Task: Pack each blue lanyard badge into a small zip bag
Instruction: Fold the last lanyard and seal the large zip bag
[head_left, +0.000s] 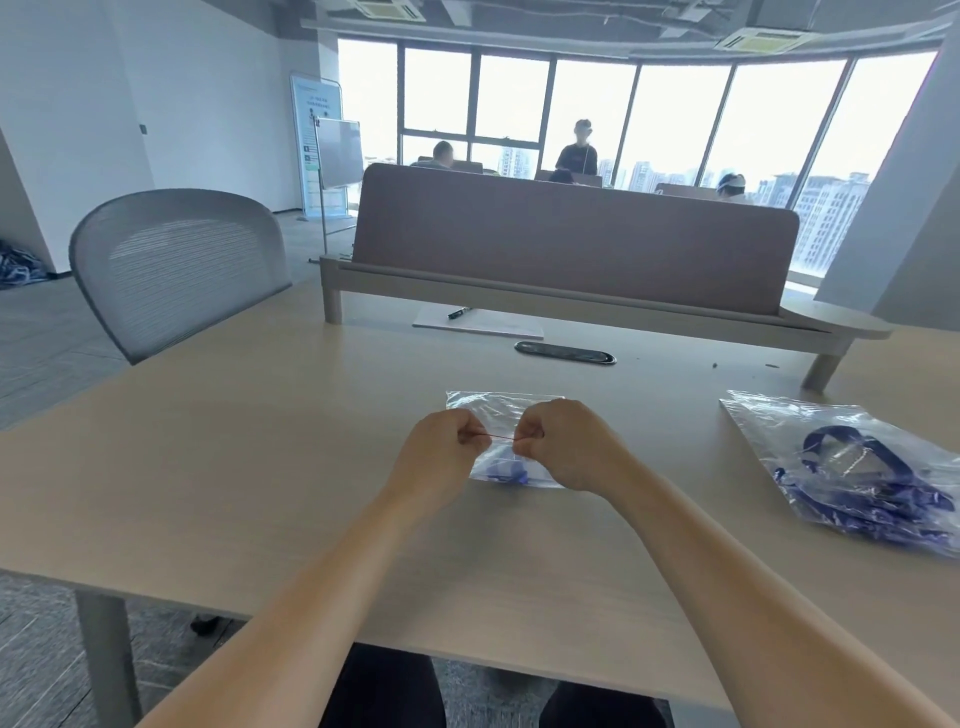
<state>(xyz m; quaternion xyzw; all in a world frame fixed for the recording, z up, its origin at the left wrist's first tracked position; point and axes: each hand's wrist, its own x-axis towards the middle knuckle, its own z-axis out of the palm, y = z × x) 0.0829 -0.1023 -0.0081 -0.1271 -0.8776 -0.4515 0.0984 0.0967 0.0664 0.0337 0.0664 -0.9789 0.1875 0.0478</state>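
A small clear zip bag (493, 410) lies on the desk (234, 447) straight ahead, with a blue lanyard badge (506, 470) showing inside its near end. My left hand (447, 447) and my right hand (561, 447) pinch the bag from either side, fingers closed on its red zip line, which stretches between them. Both hands cover much of the bag. To the right lies a larger clear bag (769, 421) holding several blue lanyards (862, 478).
A grey mesh chair (176, 270) stands at the desk's left. A brown divider screen (571, 239) closes the far side, with a paper sheet and pen (460, 313) and a cable grommet (565, 352) before it. People sit beyond the screen.
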